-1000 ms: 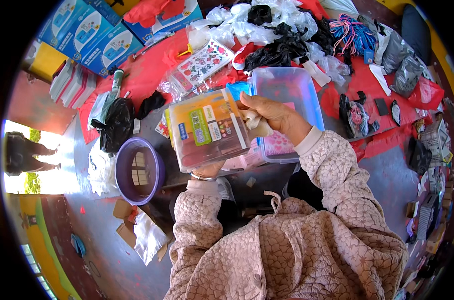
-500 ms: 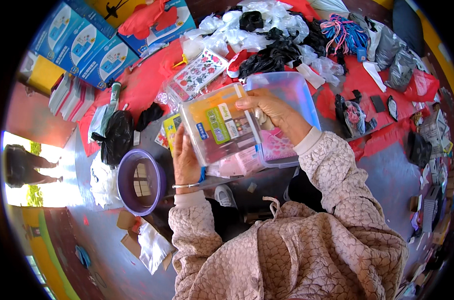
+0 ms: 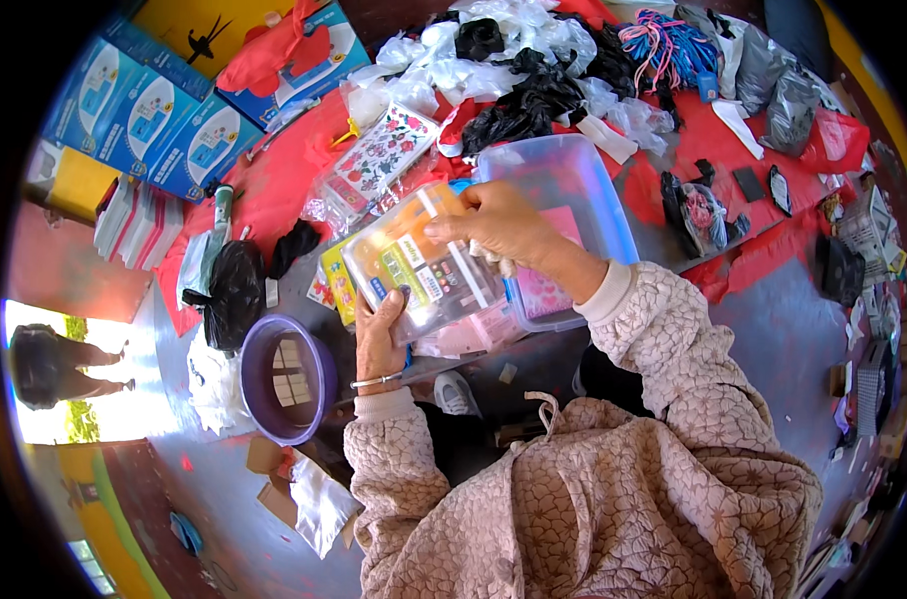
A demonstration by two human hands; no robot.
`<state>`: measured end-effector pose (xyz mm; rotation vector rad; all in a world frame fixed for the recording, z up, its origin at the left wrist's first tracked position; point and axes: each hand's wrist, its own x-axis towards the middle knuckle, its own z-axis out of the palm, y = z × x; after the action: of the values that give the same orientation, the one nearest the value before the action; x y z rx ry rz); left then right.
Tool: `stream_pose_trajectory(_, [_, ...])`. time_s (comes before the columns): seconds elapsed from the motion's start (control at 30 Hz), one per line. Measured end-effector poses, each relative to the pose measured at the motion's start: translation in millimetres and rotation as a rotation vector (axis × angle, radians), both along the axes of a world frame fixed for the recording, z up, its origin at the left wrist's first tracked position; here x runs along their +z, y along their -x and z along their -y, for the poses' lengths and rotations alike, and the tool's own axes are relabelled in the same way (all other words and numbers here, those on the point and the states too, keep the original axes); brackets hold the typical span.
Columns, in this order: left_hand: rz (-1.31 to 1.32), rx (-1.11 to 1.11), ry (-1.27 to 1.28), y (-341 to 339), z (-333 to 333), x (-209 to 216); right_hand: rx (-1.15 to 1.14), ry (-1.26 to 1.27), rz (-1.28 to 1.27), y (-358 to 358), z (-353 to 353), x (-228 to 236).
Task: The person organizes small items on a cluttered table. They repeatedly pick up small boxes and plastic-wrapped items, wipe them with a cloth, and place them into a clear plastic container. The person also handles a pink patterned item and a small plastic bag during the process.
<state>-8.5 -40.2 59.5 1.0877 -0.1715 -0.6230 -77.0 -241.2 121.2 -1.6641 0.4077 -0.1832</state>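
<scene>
A flat clear plastic box (image 3: 449, 290) with orange and dark parts and a printed green label is tilted in front of me. My left hand (image 3: 379, 339) grips its lower left edge, thumb on the face. Over the upper right part lies my right hand (image 3: 518, 232), fingers bent onto the box. A crumpled whitish cloth (image 3: 493, 262) shows under its palm. Just right of the box stands an open translucent plastic tub (image 3: 613, 215), holding a pink heart-patterned item (image 3: 543, 297). Pink packs (image 3: 470, 335) lie partly hidden below the box.
A patterned floral sheet pack (image 3: 386, 150) lies on the red-covered table. Heaped plastic bags (image 3: 533, 100) and a bundle of coloured cords (image 3: 668, 48) are behind. A purple bucket (image 3: 324, 399) and a torn carton (image 3: 274, 499) stand at left. Blue boxes (image 3: 154, 110) are stacked far left.
The box has shifted slightly left and down and tilted. My right hand has gone from its upper edge to further over its face. My left thumb now shows on the front.
</scene>
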Motion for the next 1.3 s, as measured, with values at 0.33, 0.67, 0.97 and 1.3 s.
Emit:
stream_pose_trajectory(0.33, [-0.554, -0.213, 0.403, -5, 0, -20, -0.234, -0.455, 0.476, 9, 40, 19])
stream_pose_trajectory(0.67, [-0.001, -0.155, 0.117, 10, -2, -2, -0.350, 0.502, 0.473, -6, 21, 4])
stream_pose_trajectory(0.97, [0.778, -0.043, -0.316, 14, 16, 5, -0.157, 0.247, 0.548, 10, 24, 29])
stream_pose_trajectory(1.3, [0.641, 0.123, -0.271, 24, 9, 9, -0.175, 0.934, -0.069, -2, 77, -30])
